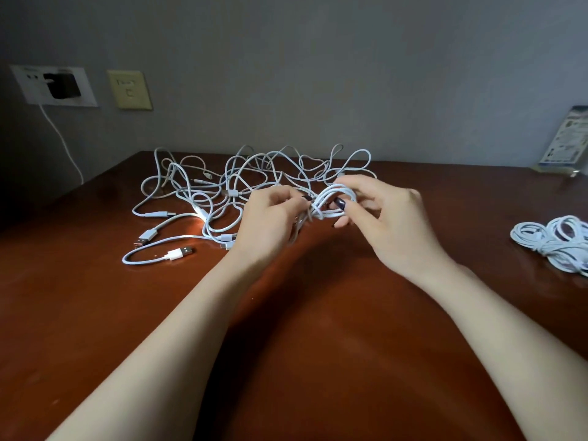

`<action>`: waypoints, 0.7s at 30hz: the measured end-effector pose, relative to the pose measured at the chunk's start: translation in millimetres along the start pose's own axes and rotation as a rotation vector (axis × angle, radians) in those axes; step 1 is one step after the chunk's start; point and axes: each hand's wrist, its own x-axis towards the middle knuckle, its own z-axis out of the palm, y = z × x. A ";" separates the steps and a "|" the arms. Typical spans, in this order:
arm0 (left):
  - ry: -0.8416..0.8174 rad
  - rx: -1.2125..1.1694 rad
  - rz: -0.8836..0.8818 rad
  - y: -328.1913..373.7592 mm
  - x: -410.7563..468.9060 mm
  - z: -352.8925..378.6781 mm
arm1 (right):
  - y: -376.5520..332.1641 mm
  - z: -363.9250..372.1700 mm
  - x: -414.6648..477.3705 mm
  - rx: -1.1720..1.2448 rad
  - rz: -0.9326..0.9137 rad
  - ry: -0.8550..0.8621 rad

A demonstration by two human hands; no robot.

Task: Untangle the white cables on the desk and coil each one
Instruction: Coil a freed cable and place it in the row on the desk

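From the head camera, your left hand (270, 218) and right hand (388, 218) meet just above the desk (286, 345), both with fingers curled. Together they pinch a small coil (331, 202) of white cable: your right thumb lies across its loops and your left fingertips grip its wrapped end. Behind it and to the left, the tangle (222, 183) of loose cables sprawls on the desk. The bundled cables (553, 243) lie well apart at the right edge.

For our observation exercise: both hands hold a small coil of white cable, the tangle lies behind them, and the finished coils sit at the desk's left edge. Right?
One slip: the head view shows the finished coils at the right edge of the desk, not the left. The rest holds.
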 end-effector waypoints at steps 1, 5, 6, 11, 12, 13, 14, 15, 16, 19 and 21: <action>-0.011 -0.016 -0.025 0.5 0.0 -0.7 | 0.1 0.8 0.0 0.022 -0.009 0.011; -0.076 -0.100 -0.106 0.8 1.3 -2.6 | -2.6 2.6 0.8 0.225 0.046 -0.023; -0.080 -0.123 -0.120 1.5 1.3 -2.7 | -2.4 3.0 0.6 0.243 0.065 -0.066; -0.082 -0.191 -0.203 3.1 -0.5 0.3 | -3.2 12.0 -0.6 0.562 0.346 -0.227; -0.062 -0.226 -0.219 3.5 -0.9 1.7 | -4.9 13.2 -0.6 0.630 0.404 -0.243; -0.035 -0.254 -0.225 3.8 -1.2 2.9 | -6.3 13.7 -0.8 0.682 0.452 -0.263; -0.003 -0.269 -0.222 3.9 -1.0 3.5 | -7.3 14.3 -1.3 0.710 0.479 -0.283; 0.028 -0.276 -0.216 3.5 -0.6 3.9 | -7.6 14.5 -1.6 0.710 0.484 -0.300; 0.054 -0.283 -0.210 2.5 -0.2 3.6 | -8.1 14.9 -2.2 0.695 0.477 -0.305; 0.045 -0.260 -0.195 -1.2 0.6 3.0 | -9.8 15.7 -2.9 0.641 0.448 -0.237; -0.009 -0.223 -0.172 -1.4 -0.4 3.9 | -9.6 15.1 -2.7 0.593 0.441 -0.163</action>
